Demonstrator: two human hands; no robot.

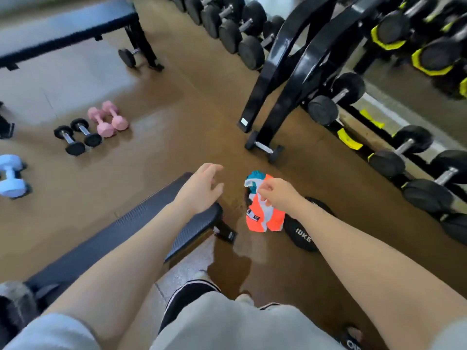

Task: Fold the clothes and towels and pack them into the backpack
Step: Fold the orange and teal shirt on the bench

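A small orange, white and teal garment hangs in the air over the brown floor, pinched at its upper part by my right hand. My left hand hovers just to its left, above the end of a black padded bench, fingers spread and holding nothing. No backpack is visible. A dark fuzzy object lies at the near end of the bench, at the lower left edge, too blurred to identify.
A black 10 kg weight lies on the floor behind the garment. A dumbbell rack fills the right side. Black, pink and blue dumbbells sit on the floor at left. A second bench stands far left.
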